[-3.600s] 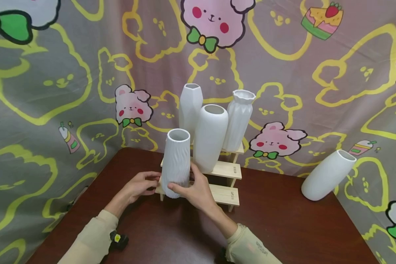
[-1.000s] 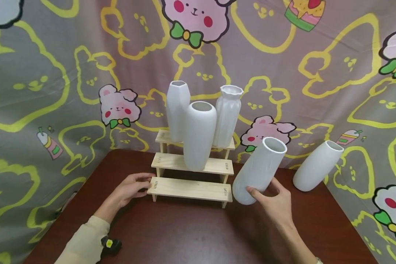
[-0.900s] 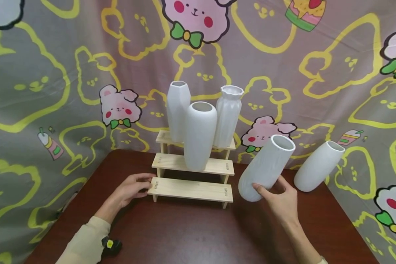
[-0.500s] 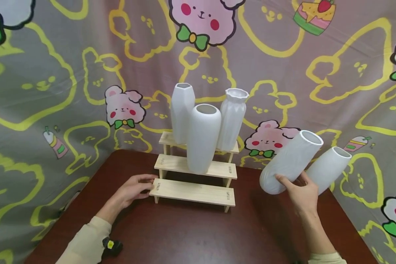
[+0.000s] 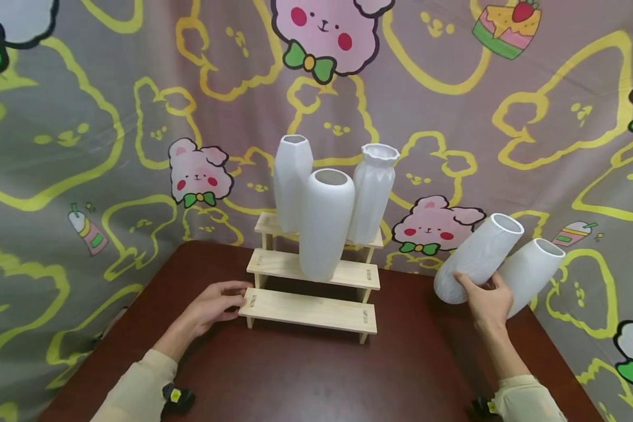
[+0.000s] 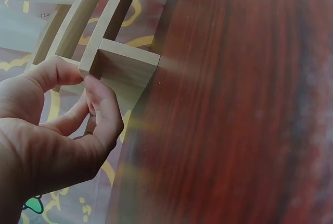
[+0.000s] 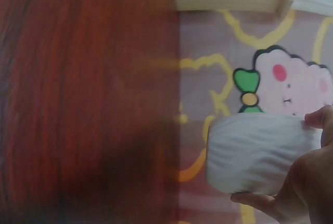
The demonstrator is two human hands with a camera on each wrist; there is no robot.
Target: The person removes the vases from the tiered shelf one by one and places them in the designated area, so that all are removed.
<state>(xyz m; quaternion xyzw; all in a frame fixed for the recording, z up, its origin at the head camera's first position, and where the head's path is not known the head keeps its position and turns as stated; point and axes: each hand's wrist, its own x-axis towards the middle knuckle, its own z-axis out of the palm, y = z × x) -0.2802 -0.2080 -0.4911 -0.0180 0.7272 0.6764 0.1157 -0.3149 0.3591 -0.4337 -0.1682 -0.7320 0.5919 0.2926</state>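
At the right of the head view, my right hand (image 5: 487, 300) grips a white rippled vase (image 5: 477, 255), tilted with its mouth to the upper right. The right wrist view shows thumb and fingers on opposite sides of this vase (image 7: 255, 153). Just behind my hand a smooth white vase (image 5: 533, 272) leans to the right. My left hand (image 5: 213, 305) is at the left end of the wooden three-step stand (image 5: 311, 309); in the left wrist view its thumb and finger (image 6: 62, 114) pinch the corner of a step (image 6: 93, 52).
A smooth tall vase (image 5: 327, 228) stands on the middle step. On the top step stand a faceted vase (image 5: 292, 181) at left and a ruffle-mouthed vase (image 5: 371, 196) at right. The dark red table (image 5: 306, 381) meets a patterned curtain (image 5: 432, 117) behind.
My right hand has carried the rippled vase from the stand's lowest step rightward, close to the leaning vase. My left hand has stayed at the stand's left end.
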